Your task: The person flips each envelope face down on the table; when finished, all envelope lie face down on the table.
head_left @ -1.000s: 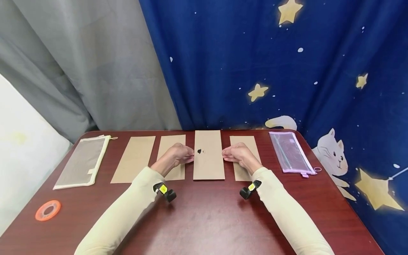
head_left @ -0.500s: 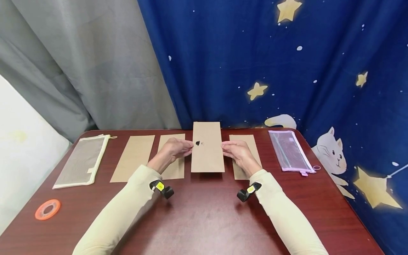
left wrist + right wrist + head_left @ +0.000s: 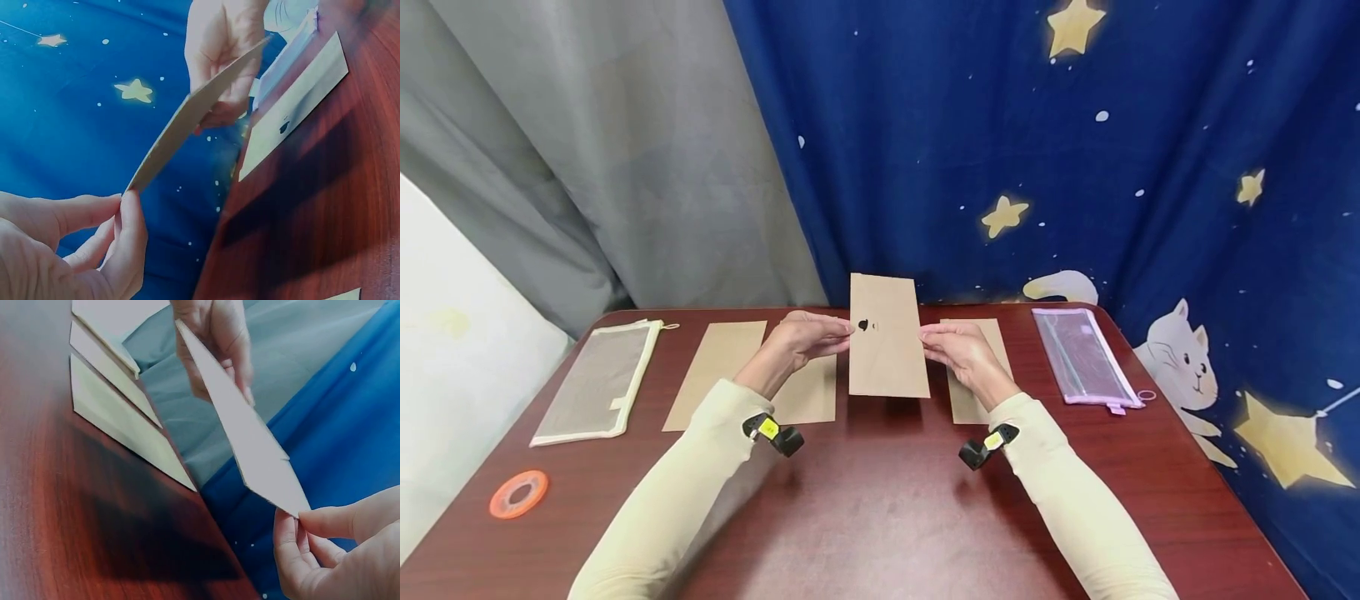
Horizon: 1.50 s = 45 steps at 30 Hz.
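A flat brown kraft-paper envelope (image 3: 889,358) with a small black hat print is held up above the table, its far end tilted upward. My left hand (image 3: 801,342) pinches its left edge between thumb and fingers. At the opposite edge, my right hand (image 3: 962,352) pinches it the same way. Seen edge-on in the left wrist view, the envelope (image 3: 169,147) is thin, and its shadow falls on the table. Other brown envelopes lie flat: one (image 3: 711,367) to the left, one (image 3: 812,392) partly under my left hand, one (image 3: 992,342) partly behind my right hand.
A cream-edged mesh zip pouch (image 3: 598,379) lies at the table's far left, and a purple-edged one (image 3: 1090,358) at the far right. An orange ring-shaped roll (image 3: 520,494) rests near the left edge. Curtains (image 3: 925,167) hang behind the dark red table (image 3: 880,517).
Both hands have lifted the middle envelope off the table, raising it and tilting its far end up. Its left side now stands slightly higher. The other envelopes and the pouches stay put.
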Each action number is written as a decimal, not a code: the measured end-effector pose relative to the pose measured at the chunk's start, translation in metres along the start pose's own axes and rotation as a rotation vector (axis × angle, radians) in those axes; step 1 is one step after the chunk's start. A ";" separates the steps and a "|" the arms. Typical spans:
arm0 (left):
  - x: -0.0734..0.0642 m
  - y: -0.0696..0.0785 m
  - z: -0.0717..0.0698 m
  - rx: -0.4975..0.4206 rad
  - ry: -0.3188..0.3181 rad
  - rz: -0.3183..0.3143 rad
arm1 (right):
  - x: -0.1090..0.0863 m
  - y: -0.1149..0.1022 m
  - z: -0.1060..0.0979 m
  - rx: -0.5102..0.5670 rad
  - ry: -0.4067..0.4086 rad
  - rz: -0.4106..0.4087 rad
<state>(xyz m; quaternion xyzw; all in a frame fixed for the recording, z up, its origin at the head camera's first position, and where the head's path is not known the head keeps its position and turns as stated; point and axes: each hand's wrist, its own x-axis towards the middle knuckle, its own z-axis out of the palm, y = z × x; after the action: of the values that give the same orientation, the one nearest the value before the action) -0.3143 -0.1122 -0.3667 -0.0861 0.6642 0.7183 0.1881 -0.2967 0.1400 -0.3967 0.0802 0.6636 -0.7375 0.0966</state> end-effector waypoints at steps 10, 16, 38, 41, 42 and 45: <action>-0.008 0.011 0.007 0.038 -0.035 0.039 | 0.004 0.014 0.001 0.021 -0.019 0.012; -0.013 0.016 0.010 0.046 -0.048 0.056 | 0.003 0.018 0.003 -0.010 0.005 -0.028; -0.019 0.020 0.018 0.067 0.035 0.131 | -0.068 -0.014 0.109 -1.280 0.270 -0.733; -0.020 0.021 0.022 0.055 0.042 0.144 | -0.069 -0.010 0.111 -1.335 0.329 -0.777; -0.021 0.021 0.023 0.052 0.044 0.146 | -0.070 -0.009 0.111 -1.348 0.349 -0.789; -0.022 0.022 0.026 0.049 0.054 0.144 | -0.068 -0.006 0.111 -1.364 0.402 -0.804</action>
<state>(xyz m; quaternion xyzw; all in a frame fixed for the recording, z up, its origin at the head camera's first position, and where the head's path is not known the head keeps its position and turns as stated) -0.2993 -0.0913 -0.3352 -0.0528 0.6907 0.7111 0.1201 -0.2309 0.0331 -0.3621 -0.1095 0.9492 -0.1214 -0.2688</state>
